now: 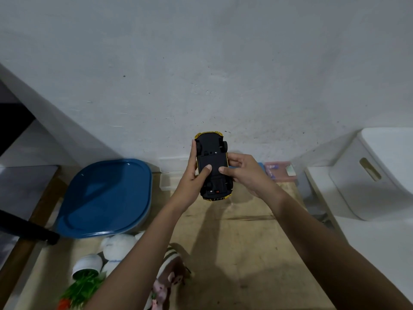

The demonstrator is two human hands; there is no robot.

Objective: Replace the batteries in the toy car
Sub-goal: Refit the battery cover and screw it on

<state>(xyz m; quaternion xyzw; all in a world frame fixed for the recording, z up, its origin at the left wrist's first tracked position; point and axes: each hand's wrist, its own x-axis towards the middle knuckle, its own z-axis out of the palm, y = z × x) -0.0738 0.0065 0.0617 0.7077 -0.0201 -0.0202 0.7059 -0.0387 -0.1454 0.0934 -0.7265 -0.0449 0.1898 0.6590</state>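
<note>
Here the toy car (213, 162) hangs belly-up above the wooden table (245, 242), clamped by the curled fingers of the left hand (190, 179) and right hand (245, 172) (2 thumbs pressing its black underside), so a sudden give there could jolt it loose.

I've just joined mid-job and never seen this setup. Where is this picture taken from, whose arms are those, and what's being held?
No machine here: a person works with bare hands. The one picture comes from a camera worn on their head, looking down. The left hand and right hand hold a toy car upside down over a wooden table, both thumbs on its black underside. On the table lie a blue-lidded tub, a tipped plant pot, a plush toy and a pink box by the wall.
</note>
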